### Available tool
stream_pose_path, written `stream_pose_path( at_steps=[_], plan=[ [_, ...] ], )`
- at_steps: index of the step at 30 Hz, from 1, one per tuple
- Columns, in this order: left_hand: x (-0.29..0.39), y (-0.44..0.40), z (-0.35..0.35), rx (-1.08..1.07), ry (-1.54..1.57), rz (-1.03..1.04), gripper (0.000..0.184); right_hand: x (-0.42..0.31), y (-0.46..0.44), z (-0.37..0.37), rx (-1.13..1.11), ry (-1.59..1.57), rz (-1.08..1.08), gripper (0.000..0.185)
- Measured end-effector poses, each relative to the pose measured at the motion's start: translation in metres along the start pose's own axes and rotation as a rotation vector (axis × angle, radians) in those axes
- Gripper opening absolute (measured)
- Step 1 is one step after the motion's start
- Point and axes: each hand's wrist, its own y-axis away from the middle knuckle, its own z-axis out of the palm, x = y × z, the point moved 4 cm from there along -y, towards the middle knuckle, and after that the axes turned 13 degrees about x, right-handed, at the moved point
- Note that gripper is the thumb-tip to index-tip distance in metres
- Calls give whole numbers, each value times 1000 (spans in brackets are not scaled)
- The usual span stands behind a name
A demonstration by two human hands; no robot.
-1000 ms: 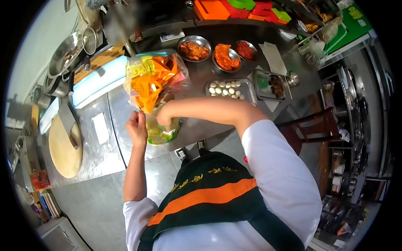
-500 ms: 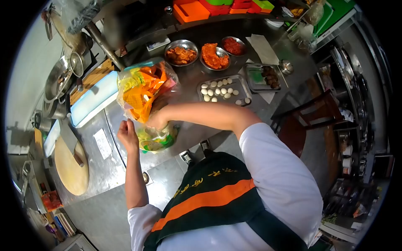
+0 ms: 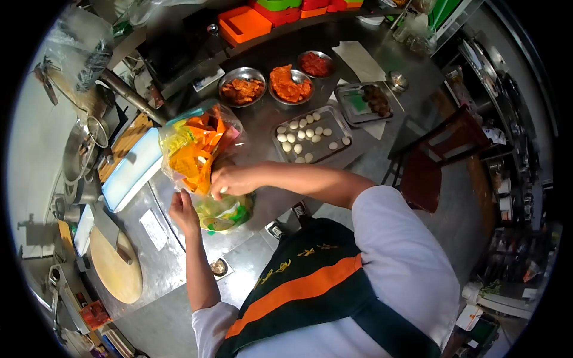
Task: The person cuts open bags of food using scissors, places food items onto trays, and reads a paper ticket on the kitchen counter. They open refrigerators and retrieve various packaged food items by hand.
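My left hand [image 3: 183,210] is closed at the lower left edge of a clear plastic bag [image 3: 173,169] with orange and yellow print, its fingertips pinching the rim. Just right of it, my right hand [image 3: 234,180] is closed around a small white ball [image 3: 224,190], part of which shows below the fingers. Beneath that hand is the bag's bulging green and yellow lower part [image 3: 230,210]. Several similar white balls, possibly fish balls or eggs, lie spread over a metal tray [image 3: 327,156] to the right.
Behind the bag stand metal bowls of red-orange food [image 3: 242,89]. A second tray [image 3: 356,119] holds dark pieces. At left are a long white-and-blue tray [image 3: 132,170], a round cutting board [image 3: 116,271] and a cleaver [image 3: 105,227]. A wooden chair [image 3: 418,179] stands at right.
My right hand has drawn back out of the bag's opening, and a white ball now shows in its fingers. My left hand keeps its place at the bag's edge. The view has shifted slightly.
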Motion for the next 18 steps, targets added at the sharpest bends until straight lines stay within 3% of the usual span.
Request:
stream_pose_path(
  at_steps=[2,6,8,10,11,13,16,17,18],
  plan=[
    [2,-1,-3,-7,-6,-16,31,-7,13,-32,323,-133,3,19],
    [4,2,-1,-25,-33,-29,33,21,77,-72,542,-444,370,14],
    [0,0,0,-16,-31,-12,33,50,130,-79,573,-347,442,19],
    [1,2,0,-8,-29,1,33,77,184,-79,394,-5,745,26],
    [5,2,1,-17,-39,-5,33,76,191,-81,393,-3,746,26],
    [7,2,2,-29,-51,-11,33,80,212,-80,325,262,1108,29],
    [7,2,3,-40,-66,7,33,75,210,-93,509,154,1027,32],
    [9,3,3,-38,-70,16,33,71,200,-97,605,321,942,33],
    [11,3,4,-35,-71,27,32,68,191,-100,627,284,873,32]
  ],
)
